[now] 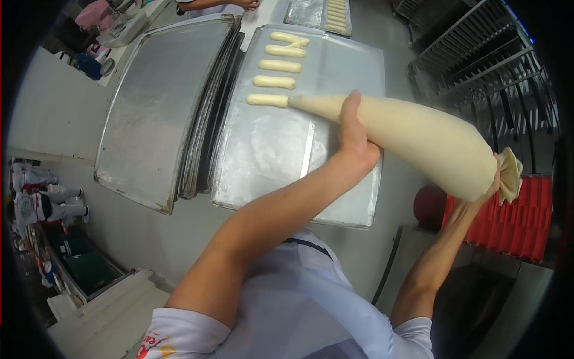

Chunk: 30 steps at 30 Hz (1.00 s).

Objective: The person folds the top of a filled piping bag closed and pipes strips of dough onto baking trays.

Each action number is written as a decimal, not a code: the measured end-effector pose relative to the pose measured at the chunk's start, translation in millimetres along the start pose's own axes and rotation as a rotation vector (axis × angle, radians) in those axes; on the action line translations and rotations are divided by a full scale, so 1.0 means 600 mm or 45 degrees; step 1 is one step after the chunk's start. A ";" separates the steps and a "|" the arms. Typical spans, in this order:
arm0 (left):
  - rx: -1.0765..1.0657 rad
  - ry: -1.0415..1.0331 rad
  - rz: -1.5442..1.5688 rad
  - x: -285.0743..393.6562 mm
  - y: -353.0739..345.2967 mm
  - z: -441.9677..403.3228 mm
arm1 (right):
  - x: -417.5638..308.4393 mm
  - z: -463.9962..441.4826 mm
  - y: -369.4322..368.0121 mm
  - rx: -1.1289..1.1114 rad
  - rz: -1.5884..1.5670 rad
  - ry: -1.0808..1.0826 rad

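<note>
This looks like a commercial bakery kitchen — pale strips of piped dough [277, 66] lie in a row on a large metal tray [257, 161], a bulging piping bag [418, 134] reaching over it. Around are a stack of similar trays [158, 113], a metal rack [472, 60], red crates [514, 221] — and people in white workwear [51, 206].

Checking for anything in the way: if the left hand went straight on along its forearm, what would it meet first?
The piping bag, which the left hand is holding. Past it, that line seems to run toward the metal rack, though depth is unclear.
</note>
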<state>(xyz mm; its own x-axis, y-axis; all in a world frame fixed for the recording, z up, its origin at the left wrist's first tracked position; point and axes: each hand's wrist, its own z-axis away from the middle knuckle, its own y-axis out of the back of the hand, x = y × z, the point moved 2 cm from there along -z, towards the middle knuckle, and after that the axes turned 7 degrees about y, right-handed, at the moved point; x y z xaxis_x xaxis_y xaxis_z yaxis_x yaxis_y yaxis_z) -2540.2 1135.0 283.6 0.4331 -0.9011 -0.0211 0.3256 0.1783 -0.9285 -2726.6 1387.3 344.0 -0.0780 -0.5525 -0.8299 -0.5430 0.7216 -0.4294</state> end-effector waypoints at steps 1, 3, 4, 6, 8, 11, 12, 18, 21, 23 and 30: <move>-0.019 -0.016 -0.031 -0.002 -0.007 0.005 | 0.000 0.015 -0.028 0.032 -0.010 0.011; -0.068 -0.063 -0.128 -0.008 -0.026 0.023 | 0.014 0.046 -0.043 0.165 -0.060 0.023; -0.102 -0.092 -0.192 -0.008 -0.040 0.036 | 0.031 0.069 -0.045 0.247 -0.083 0.028; -0.160 -0.155 -0.305 -0.007 -0.060 0.061 | 0.067 0.108 -0.042 0.347 -0.089 0.022; -0.182 -0.175 -0.348 -0.003 -0.062 0.078 | 0.088 0.137 -0.041 0.404 -0.087 0.015; -0.133 -0.134 -0.211 0.027 -0.034 0.084 | 0.069 0.140 -0.047 0.413 -0.097 0.049; -0.108 -0.124 -0.171 0.039 -0.022 0.085 | 0.062 0.138 -0.047 0.401 -0.108 0.057; -0.009 -0.105 -0.050 0.087 0.030 0.081 | 0.040 0.103 -0.074 0.079 -0.306 -0.088; 0.015 -0.103 -0.030 0.090 0.040 0.079 | 0.044 0.098 -0.105 0.004 -0.342 -0.154; 0.024 -0.098 -0.016 0.092 0.044 0.078 | 0.050 0.084 -0.080 -0.138 -0.316 -0.134; 0.059 -0.055 0.004 0.075 0.049 0.072 | 0.045 0.073 -0.021 0.098 0.625 0.288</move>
<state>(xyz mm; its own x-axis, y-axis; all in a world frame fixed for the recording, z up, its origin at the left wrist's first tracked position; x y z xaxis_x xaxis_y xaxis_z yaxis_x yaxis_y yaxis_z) -2474.9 1116.6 271.6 0.4697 -0.8828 -0.0073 0.3622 0.2002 -0.9103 -2685.4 1381.9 311.5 -0.4893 -0.2126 -0.8458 -0.3355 0.9411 -0.0425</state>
